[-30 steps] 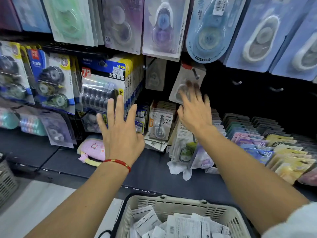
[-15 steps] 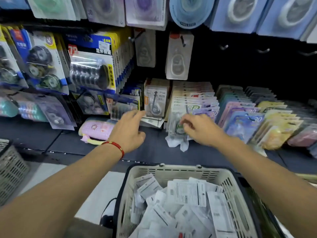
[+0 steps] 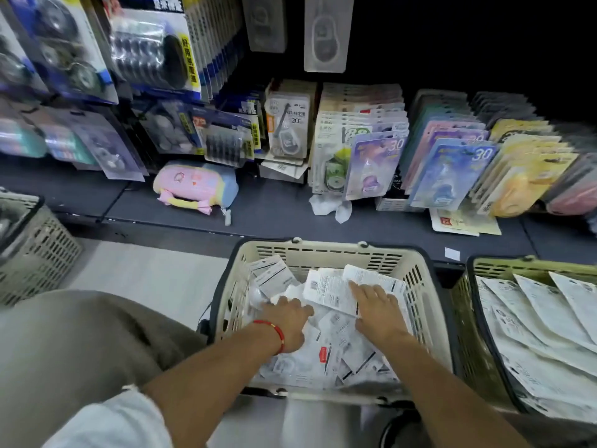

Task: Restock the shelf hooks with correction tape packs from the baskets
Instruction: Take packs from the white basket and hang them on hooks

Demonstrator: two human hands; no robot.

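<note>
Three baskets stand before a dark shelf (image 3: 290, 215). The beige basket (image 3: 326, 253) sits centre, heaped with loose white packs (image 3: 339, 347) lying back-side up; a green basket (image 3: 465, 318) just right of it holds larger white packs in an overlapping row; a grey basket (image 3: 35, 253) stands well apart at far left. Upper display — carded tape packs (image 3: 155, 46) hang in rows on the left, with two clear packs (image 3: 325, 30) hanging at centre against the black back panel. Shelf deck — upright rows of pastel packs (image 3: 449, 169) to the right, a pink pouch (image 3: 197, 185) left of centre, a crumpled white wrapper (image 3: 329, 206) beside the rows. Left hand (image 3: 287, 321), red cord at the wrist, reaches into the beige basket, fingers bent down among the packs; whether it grips one I cannot tell. Right hand (image 3: 374, 308) lies palm-down with fingers fairly straight on a large white pack (image 3: 326, 289) atop the heap, pressing rather than clasping.
</note>
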